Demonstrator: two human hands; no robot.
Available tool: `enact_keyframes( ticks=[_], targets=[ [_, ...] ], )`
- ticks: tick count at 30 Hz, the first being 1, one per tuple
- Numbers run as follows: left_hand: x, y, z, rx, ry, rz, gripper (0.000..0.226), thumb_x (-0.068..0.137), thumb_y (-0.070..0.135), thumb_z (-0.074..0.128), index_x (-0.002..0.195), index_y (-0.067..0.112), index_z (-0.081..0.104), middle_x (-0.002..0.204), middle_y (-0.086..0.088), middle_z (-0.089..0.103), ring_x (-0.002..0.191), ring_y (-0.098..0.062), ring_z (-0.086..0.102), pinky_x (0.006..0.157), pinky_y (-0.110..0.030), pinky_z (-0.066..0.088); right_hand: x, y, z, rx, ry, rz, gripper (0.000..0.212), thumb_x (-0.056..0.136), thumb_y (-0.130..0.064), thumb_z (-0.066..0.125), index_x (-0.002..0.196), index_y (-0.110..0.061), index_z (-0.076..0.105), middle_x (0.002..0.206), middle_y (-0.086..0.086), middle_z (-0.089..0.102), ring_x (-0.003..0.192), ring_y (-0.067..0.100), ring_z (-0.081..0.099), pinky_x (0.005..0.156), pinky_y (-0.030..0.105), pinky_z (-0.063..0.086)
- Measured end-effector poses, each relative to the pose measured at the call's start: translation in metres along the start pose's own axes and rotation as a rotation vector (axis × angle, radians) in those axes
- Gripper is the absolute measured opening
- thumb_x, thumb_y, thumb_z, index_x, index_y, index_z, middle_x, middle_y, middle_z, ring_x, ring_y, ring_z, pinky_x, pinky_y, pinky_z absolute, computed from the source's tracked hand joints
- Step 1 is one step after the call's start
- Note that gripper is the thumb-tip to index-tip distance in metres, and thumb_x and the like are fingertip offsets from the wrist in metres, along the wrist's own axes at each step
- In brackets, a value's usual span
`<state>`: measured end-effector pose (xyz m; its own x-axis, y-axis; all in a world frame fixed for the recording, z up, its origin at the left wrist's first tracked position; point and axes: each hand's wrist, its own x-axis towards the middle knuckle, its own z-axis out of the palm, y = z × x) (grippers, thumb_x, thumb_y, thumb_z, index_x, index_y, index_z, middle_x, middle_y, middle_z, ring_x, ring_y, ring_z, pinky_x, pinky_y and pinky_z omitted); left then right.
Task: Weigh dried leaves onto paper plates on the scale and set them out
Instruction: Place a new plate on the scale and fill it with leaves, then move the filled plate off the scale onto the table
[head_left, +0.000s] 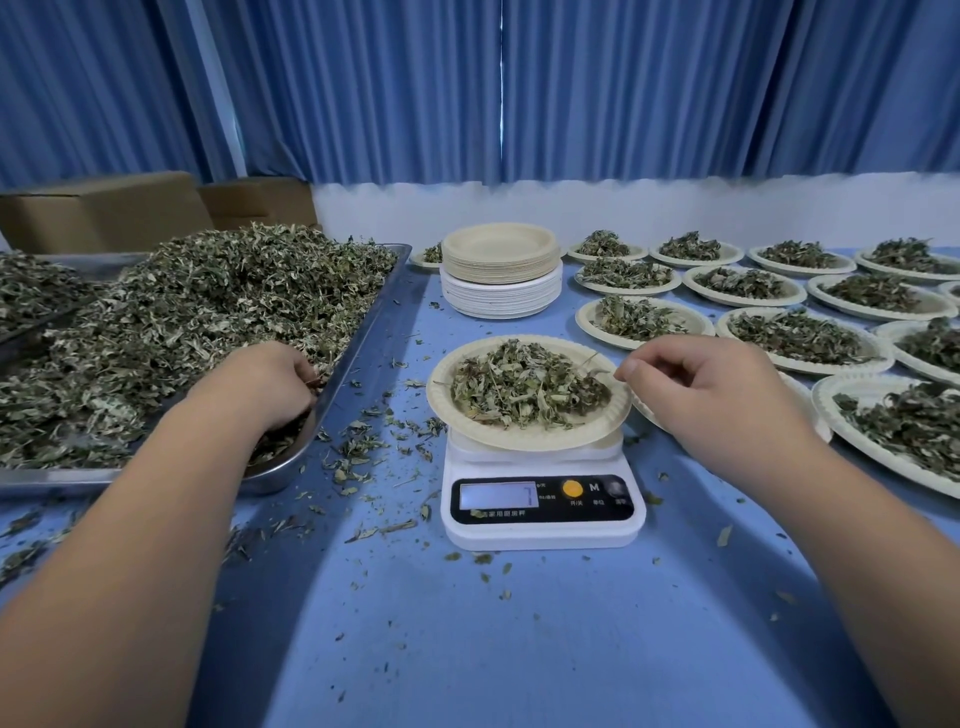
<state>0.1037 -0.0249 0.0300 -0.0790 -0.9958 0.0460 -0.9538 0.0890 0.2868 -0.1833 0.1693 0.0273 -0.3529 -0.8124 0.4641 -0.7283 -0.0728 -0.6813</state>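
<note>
A white digital scale stands at the centre of the blue table, with a paper plate on it that holds a heap of dried leaves. My left hand is down in the near right corner of a metal tray, fingers closed in the big pile of dried leaves. My right hand hovers at the plate's right rim, thumb and forefinger pinched on a thin leaf stem.
A stack of empty paper plates stands behind the scale. Several filled plates cover the right side of the table. Loose leaf bits lie around the scale. Cardboard boxes and a blue curtain are at the back.
</note>
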Motion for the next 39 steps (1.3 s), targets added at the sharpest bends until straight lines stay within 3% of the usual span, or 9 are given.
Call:
enact_keyframes(
  ticks=[6, 13, 17, 19, 25, 28, 31, 35, 39],
  targets=[
    [0.003, -0.002, 0.001, 0.002, 0.051, -0.009, 0.017, 0.088, 0.015, 0.056, 0.075, 0.024, 0.062, 0.094, -0.004, 0.062, 0.091, -0.029, 0.057, 0.088, -0.039, 0.052, 0.000, 0.000, 0.001, 0.016, 0.002, 0.007, 0.021, 0.090, -0.019, 0.061, 0.071, -0.023, 0.069, 0.043, -0.015, 0.048, 0.039, 0.004, 0.039, 0.039, 0.011, 0.029],
    [-0.011, 0.018, 0.001, -0.101, 0.328, 0.099, 0.020, 0.094, 0.024, 0.046, 0.084, 0.023, 0.064, 0.077, -0.002, 0.062, 0.068, -0.024, 0.058, 0.062, -0.032, 0.047, 0.004, 0.006, 0.000, -0.021, 0.064, 0.062, 0.021, 0.090, -0.017, 0.059, 0.072, -0.024, 0.067, 0.045, -0.012, 0.050, 0.039, 0.004, 0.043, 0.039, 0.010, 0.032],
    [-0.032, 0.049, 0.006, -0.376, 0.381, 0.263, 0.017, 0.092, 0.022, 0.050, 0.089, 0.027, 0.066, 0.076, 0.012, 0.061, 0.064, -0.007, 0.055, 0.054, -0.020, 0.039, 0.007, 0.010, 0.001, -0.132, 0.028, 0.137, 0.010, 0.090, -0.022, 0.057, 0.084, -0.027, 0.063, 0.056, -0.007, 0.056, 0.046, 0.002, 0.050, 0.041, 0.012, 0.035],
    [-0.040, 0.062, 0.009, -0.420, 0.372, 0.326, 0.018, 0.093, 0.024, 0.051, 0.086, 0.024, 0.068, 0.067, 0.013, 0.058, 0.058, -0.002, 0.051, 0.049, -0.014, 0.034, 0.008, 0.010, 0.001, -0.184, 0.016, 0.178, 0.010, 0.090, -0.024, 0.055, 0.090, -0.026, 0.065, 0.059, -0.006, 0.059, 0.047, 0.003, 0.052, 0.040, 0.015, 0.031],
    [-0.046, 0.071, 0.019, -0.389, 0.255, 0.332, 0.030, 0.096, 0.037, 0.048, 0.084, 0.017, 0.067, 0.063, -0.002, 0.057, 0.056, -0.019, 0.051, 0.054, -0.028, 0.037, 0.007, 0.008, 0.004, -0.209, -0.107, 0.252, 0.017, 0.092, -0.027, 0.053, 0.088, -0.020, 0.068, 0.066, 0.002, 0.069, 0.056, 0.020, 0.062, 0.058, 0.035, 0.055],
    [-0.047, 0.071, 0.023, -0.376, 0.162, 0.331, 0.037, 0.097, 0.042, 0.047, 0.075, 0.018, 0.065, 0.052, 0.002, 0.052, 0.050, -0.017, 0.047, 0.051, -0.026, 0.034, 0.006, 0.008, 0.007, -0.082, -0.157, 0.297, 0.023, 0.094, -0.029, 0.053, 0.079, -0.020, 0.069, 0.054, -0.003, 0.066, 0.039, 0.012, 0.055, 0.044, 0.029, 0.046],
    [-0.048, 0.074, 0.025, -0.438, 0.093, 0.327, 0.050, 0.096, 0.043, 0.047, 0.057, 0.011, 0.046, 0.038, 0.006, 0.038, 0.042, -0.013, 0.033, 0.048, -0.027, 0.027, 0.005, 0.008, 0.009, 0.051, -0.170, 0.336, 0.026, 0.094, -0.030, 0.055, 0.077, -0.016, 0.069, 0.053, 0.000, 0.065, 0.037, 0.013, 0.051, 0.046, 0.028, 0.043],
    [-0.047, 0.076, 0.025, -0.676, 0.022, 0.273, 0.040, 0.095, 0.035, 0.051, 0.076, 0.002, 0.064, 0.050, -0.002, 0.043, 0.043, -0.015, 0.031, 0.047, -0.026, 0.025, 0.007, 0.008, 0.007, 0.273, -0.054, 0.373, 0.017, 0.093, -0.028, 0.059, 0.085, -0.017, 0.069, 0.049, 0.002, 0.061, 0.039, 0.014, 0.047, 0.040, 0.025, 0.038],
    [-0.055, 0.085, 0.026, -0.988, -0.060, 0.283, 0.021, 0.096, 0.022, 0.053, 0.093, 0.025, 0.073, 0.052, 0.014, 0.060, 0.044, -0.009, 0.044, 0.043, -0.021, 0.036, 0.008, 0.009, 0.004, 0.508, 0.069, 0.435, 0.008, 0.092, -0.021, 0.061, 0.097, -0.025, 0.065, 0.053, 0.005, 0.059, 0.044, 0.016, 0.049, 0.044, 0.026, 0.041]
  ],
)
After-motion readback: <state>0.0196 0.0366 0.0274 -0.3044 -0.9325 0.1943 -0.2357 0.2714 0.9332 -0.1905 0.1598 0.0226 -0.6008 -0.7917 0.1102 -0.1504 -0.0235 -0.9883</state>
